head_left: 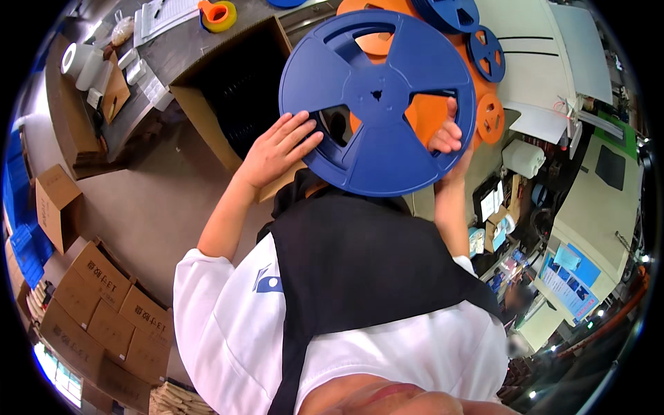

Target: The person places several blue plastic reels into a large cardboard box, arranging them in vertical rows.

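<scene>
A large blue plastic reel with open windows and a small centre hole is tilted up in front of my chest. My right hand grips its right side, with fingers showing through a window. On the left edge lie the fingers of my left hand, nearly straight and lapping over the rim; its thumb is hidden. Behind the reel are orange reels, partly covered. More blue reels rest at the upper right. Left of the reel stands an open cardboard box with dark reel-like things inside.
A grey table at the upper left bears a roll of yellow tape and papers. Stacked cartons stand at the lower left, a smaller carton above them. A pale machine is on the right.
</scene>
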Motion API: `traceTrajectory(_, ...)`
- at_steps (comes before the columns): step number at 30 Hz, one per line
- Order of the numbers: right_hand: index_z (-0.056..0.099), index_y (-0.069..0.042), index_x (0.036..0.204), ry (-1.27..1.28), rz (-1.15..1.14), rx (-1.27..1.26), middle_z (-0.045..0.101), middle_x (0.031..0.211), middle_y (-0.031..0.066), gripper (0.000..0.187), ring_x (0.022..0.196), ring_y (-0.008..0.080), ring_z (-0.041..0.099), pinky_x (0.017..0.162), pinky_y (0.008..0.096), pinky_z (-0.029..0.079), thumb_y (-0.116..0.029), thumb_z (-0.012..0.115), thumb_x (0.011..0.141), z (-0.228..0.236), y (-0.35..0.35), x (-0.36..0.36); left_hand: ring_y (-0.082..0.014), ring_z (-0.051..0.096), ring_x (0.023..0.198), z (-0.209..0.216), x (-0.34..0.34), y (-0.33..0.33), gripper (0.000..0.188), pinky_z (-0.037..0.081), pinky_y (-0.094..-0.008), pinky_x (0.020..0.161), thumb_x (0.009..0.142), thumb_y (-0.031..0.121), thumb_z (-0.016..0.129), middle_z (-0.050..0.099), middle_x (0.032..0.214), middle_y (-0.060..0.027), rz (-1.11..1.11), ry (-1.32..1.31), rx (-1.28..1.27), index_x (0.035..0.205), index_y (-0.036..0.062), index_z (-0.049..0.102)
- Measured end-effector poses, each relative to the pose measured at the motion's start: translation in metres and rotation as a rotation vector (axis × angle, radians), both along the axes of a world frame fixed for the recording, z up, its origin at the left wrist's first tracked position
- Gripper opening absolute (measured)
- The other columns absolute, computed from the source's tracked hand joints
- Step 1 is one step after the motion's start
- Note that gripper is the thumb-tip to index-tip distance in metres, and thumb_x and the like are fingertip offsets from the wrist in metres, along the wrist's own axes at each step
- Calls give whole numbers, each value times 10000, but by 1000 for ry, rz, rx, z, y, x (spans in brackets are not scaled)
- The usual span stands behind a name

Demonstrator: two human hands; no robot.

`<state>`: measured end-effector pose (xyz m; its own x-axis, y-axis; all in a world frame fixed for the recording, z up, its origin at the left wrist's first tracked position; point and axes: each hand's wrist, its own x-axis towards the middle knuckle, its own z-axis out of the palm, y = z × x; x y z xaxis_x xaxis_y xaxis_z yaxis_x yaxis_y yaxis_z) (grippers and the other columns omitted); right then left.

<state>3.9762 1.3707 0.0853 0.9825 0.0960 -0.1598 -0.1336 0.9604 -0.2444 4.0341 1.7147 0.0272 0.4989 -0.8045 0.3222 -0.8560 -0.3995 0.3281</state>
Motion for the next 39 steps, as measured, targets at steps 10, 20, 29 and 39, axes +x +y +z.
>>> traceTrajectory(10,301,-39,1367,236,0,-623,622,1075,107,735,582,110,502,522,204,407,-582,390,881,3,-7,9,-237,590,1034,-4,-29,26,225,463,-377,928,865,13,528,625,1052,-100,450,1158,-727,1089,22,551)
traceTrajectory(20,457,-37,1216,447,36,-994,545,1053,68,520,819,161,569,615,240,441,-462,436,918,3,-1,6,-294,594,1008,-37,-69,37,267,509,-424,854,879,143,563,620,996,-117,262,1812,-1620,1113,28,509)
traceTrajectory(29,497,-75,1021,572,-152,-1043,522,1080,48,477,897,226,602,504,254,403,-530,420,898,-4,-7,-5,-291,592,1010,-34,-63,29,270,500,-417,857,882,152,558,613,1018,-121,299,1801,-1565,1117,29,505)
traceTrajectory(39,520,-37,837,106,-352,-225,398,1359,176,375,529,117,510,406,207,402,-385,417,934,-1,-32,-19,-226,544,1060,-31,-53,42,223,395,-349,958,909,-14,407,588,1070,-122,819,1193,-1269,1112,8,495)
